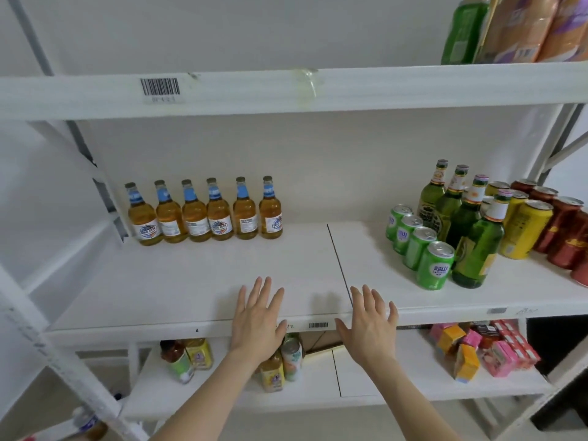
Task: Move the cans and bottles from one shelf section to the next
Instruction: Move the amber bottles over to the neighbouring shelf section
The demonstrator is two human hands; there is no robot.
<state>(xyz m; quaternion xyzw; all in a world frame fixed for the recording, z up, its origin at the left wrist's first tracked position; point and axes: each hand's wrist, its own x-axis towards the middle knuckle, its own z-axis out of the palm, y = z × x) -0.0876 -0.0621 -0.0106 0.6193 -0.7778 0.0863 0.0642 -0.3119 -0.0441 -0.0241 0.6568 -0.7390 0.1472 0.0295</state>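
At shelf (159, 281) front | left hand (257, 316), right hand (370, 323) flat | 6 bottles (219, 214) behind

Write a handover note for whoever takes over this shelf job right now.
Left hand open, empty, over the shelf front edge.
Right hand open, empty, at the seam between sections.
Left section: six amber bottles in a back row.
Right section: green cans, green bottles, yellow cans, red cans, bunched together.
Done: apparently the amber row, though direction is unclear.
Left: likely the whole right-hand group.
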